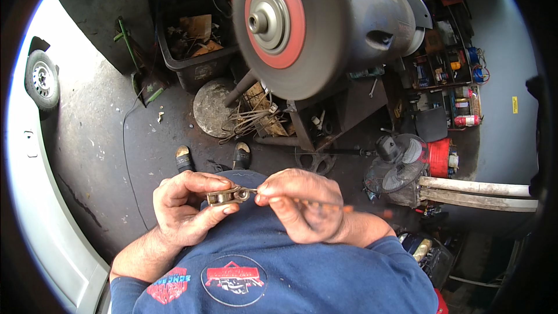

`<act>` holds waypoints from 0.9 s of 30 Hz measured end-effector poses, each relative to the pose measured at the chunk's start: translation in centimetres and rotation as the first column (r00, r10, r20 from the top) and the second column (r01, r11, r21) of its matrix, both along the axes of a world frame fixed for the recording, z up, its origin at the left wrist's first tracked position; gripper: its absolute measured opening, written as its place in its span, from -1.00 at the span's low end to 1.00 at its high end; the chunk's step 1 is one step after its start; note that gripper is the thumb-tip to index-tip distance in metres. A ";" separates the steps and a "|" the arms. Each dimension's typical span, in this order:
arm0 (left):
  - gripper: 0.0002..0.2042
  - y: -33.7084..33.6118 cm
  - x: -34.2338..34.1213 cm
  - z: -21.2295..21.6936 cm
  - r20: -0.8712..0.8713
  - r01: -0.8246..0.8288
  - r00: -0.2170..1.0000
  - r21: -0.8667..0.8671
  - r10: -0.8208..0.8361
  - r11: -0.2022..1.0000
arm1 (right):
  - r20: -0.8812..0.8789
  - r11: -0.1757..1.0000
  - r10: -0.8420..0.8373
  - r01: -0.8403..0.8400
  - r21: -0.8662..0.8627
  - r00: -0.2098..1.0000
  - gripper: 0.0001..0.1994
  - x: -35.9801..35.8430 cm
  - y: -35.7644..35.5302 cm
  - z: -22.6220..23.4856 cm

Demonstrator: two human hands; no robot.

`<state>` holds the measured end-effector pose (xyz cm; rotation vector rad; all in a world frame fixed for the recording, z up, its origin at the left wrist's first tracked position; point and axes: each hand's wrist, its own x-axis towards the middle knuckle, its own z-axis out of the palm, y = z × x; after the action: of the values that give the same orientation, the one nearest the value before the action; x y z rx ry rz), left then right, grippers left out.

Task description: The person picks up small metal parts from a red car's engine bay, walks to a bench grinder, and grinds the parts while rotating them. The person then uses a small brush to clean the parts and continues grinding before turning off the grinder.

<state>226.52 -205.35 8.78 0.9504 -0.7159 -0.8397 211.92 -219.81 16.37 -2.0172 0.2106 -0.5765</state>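
Note:
In front of my chest, my left hand (189,206) pinches a small brass-coloured metal fitting (224,197) between thumb and fingers. The fitting has a ring-shaped end on its right side. My right hand (302,203) is closed on a thin rod-like tool (314,201), its tip touching or very near that ring. Orange shows along the tool's outer end, which is smeared by motion, so its exact kind is not clear.
A bench grinder (372,11) with a blurred, apparently spinning wheel (325,29) stands just ahead. Behind it is a black bin (200,72) of scraps. A fan (404,163) stands at right, a white car (52,215) at left. A cable (125,151) crosses the floor.

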 end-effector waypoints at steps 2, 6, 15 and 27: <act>-0.72 -0.1 0.0 0.0 -0.007 -0.003 1.000 -0.006 0.003 1.000 | -0.012 0.993 0.060 -0.061 -0.097 0.998 -0.87 0.1 -0.3 0.2; -0.72 0.0 0.1 0.0 0.025 -0.007 1.000 0.005 0.007 1.000 | -0.055 0.997 0.048 -0.051 -0.056 0.997 -0.87 0.2 -0.2 0.2; -0.71 -0.1 0.0 -0.1 0.046 0.006 0.999 0.004 -0.006 1.000 | -0.074 0.953 -0.020 0.041 0.300 0.997 -0.85 -0.1 0.1 0.4; -0.72 -0.1 -0.2 0.1 -0.036 0.027 0.999 0.025 -0.026 0.999 | -0.090 0.778 0.025 0.037 0.627 0.996 -0.82 -0.5 0.3 -0.1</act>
<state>226.30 -205.46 8.89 0.9485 -0.6895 -0.8888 211.46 -219.52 16.29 -1.3826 0.4098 -0.3459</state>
